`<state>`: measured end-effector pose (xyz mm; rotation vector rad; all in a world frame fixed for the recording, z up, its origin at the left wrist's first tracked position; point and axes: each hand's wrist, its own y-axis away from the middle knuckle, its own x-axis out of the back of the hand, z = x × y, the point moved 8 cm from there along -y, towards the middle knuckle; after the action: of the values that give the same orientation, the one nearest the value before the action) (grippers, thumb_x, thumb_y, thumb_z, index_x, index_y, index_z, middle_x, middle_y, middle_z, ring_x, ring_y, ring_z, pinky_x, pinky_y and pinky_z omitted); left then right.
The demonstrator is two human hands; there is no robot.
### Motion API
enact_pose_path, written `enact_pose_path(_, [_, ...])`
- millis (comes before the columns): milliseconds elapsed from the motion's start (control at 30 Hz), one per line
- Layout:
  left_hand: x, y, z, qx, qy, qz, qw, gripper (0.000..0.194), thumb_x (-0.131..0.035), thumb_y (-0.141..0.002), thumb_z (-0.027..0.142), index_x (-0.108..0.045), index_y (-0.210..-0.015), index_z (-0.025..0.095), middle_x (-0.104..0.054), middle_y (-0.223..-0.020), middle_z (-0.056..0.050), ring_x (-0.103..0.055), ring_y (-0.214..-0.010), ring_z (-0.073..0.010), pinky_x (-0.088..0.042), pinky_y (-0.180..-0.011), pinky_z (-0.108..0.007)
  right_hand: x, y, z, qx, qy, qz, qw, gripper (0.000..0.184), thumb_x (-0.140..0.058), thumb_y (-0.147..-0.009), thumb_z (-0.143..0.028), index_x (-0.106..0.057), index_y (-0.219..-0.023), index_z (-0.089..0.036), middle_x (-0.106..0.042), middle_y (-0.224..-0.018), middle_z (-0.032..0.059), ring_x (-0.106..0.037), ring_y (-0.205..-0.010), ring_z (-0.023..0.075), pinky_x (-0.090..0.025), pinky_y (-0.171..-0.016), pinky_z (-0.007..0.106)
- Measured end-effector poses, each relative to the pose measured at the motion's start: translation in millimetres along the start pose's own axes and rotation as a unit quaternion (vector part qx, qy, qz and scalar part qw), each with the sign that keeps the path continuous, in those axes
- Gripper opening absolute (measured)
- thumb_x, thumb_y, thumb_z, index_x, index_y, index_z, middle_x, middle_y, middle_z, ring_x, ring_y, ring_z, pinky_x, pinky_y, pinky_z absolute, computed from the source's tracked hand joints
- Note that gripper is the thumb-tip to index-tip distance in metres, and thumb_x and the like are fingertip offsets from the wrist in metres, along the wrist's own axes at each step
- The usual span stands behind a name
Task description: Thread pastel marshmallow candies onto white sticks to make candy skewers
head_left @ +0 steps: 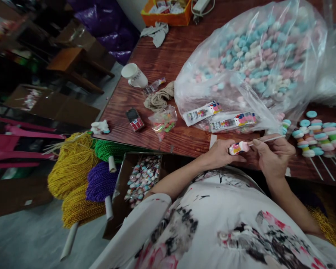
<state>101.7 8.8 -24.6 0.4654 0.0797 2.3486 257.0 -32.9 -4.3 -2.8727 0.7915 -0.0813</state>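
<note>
Left hand (220,154): fingers curled around a small printed plastic wrapper (235,149), a pink marshmallow (244,146) exposed at its right end. Right hand (276,157): a thin white stick (274,138) pinched between thumb and fingers, little gap left; stick lined up with the marshmallow. Both hands held at the near edge of the reddish-brown wooden table (154,56). Just beyond, two stacks of flat printed wrappers (232,121) are laid beside a large clear plastic bag of pink, white and blue marshmallows (263,56). Right: pastel marshmallow skewers (324,136) placed side by side.
</note>
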Motion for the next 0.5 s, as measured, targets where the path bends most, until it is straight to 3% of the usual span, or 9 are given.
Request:
enact_pose_path(133, [-3.8,-0.9,-8.2,0.044,0.117,-0.004,0.992,0.045,-0.083,-0.058,0.049,-0.060,-0.073,0.013,-0.052,-0.066,0.006,-0.046,-0.063,-0.0070,-0.036,-0.061,-0.019,0.7,8.4,-6.1,0.034,-0.003,0.012,0.999,0.012,-0.078,-0.072,-0.026,-0.067,-0.073,-0.021,-0.068,-0.068,-0.0024,-0.066,-0.060,0.0145,-0.056,-0.059,0.030])
enact_pose_path(233, [-9.3,0.1,-11.2,0.050,0.195,-0.019,0.979,0.047,-0.086,-0.054,0.046,-0.055,-0.069,0.013,-0.050,-0.065,0.007,-0.044,-0.061,-0.0057,-0.034,-0.058,-0.019,0.6,16.8,-26.9,0.131,-0.037,-0.005,0.991,0.010,-0.075,-0.073,-0.017,-0.068,-0.073,-0.024,-0.071,-0.071,-0.0023,-0.068,-0.064,0.0167,-0.058,-0.069,0.037])
enact_pose_path(333, [-16.7,2.7,-13.6,0.062,0.233,-0.055,0.969,0.049,-0.087,-0.052,0.044,-0.055,-0.070,0.013,-0.051,-0.066,0.006,-0.045,-0.062,-0.0057,-0.035,-0.059,-0.019,-2.1,25.0,-46.8,0.210,-0.034,-0.060,0.975,0.019,-0.074,-0.071,-0.008,-0.072,-0.078,-0.026,-0.074,-0.074,-0.0018,-0.068,-0.065,0.0182,-0.057,-0.075,0.043])
enact_pose_path(500, [-24.6,8.5,-8.2,0.054,0.243,-0.113,0.962,0.050,-0.088,-0.051,0.045,-0.058,-0.075,0.013,-0.055,-0.071,0.004,-0.047,-0.066,-0.0072,-0.038,-0.062,-0.020,-3.8,22.1,-52.3,0.174,-0.035,-0.126,0.976,0.018,-0.071,-0.075,-0.009,-0.073,-0.081,-0.026,-0.074,-0.074,-0.0010,-0.069,-0.066,0.0185,-0.057,-0.076,0.042])
